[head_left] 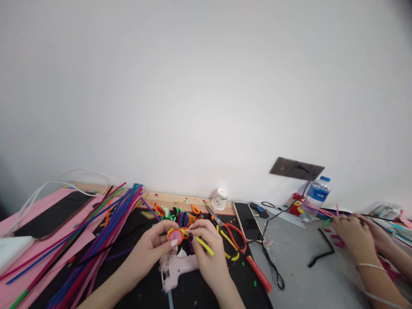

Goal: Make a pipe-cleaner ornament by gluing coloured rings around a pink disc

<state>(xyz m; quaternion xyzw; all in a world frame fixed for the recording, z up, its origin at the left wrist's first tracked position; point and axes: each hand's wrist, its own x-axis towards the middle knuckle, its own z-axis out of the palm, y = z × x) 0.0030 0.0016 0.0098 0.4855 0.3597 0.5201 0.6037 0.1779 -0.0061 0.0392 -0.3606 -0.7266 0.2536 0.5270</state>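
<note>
My left hand (pixel 155 245) is closed on a small round piece (pixel 175 236) with a pink middle and an orange-yellow rim, pinched between thumb and fingers. At its right side my right hand (pixel 206 244) is closed on a yellow pipe cleaner (pixel 204 245), whose free end sticks out below the fingers. Where the two pieces meet is partly hidden by my fingertips. Under my hands lies a pale pink glue gun (pixel 180 266) with a glue stick at its back end. Bent, coloured pipe cleaner pieces (pixel 160 211) lie just behind.
Left are bundled pipe cleaners (pixel 112 232) and a dark phone (pixel 53 213). Right lie red-handled scissors (pixel 235 234), another phone (pixel 248 221) and a black cable (pixel 268 253). A paper cup (pixel 219 198) and water bottle (pixel 317 196) stand near the wall. Another person's hands (pixel 355 234) work at far right.
</note>
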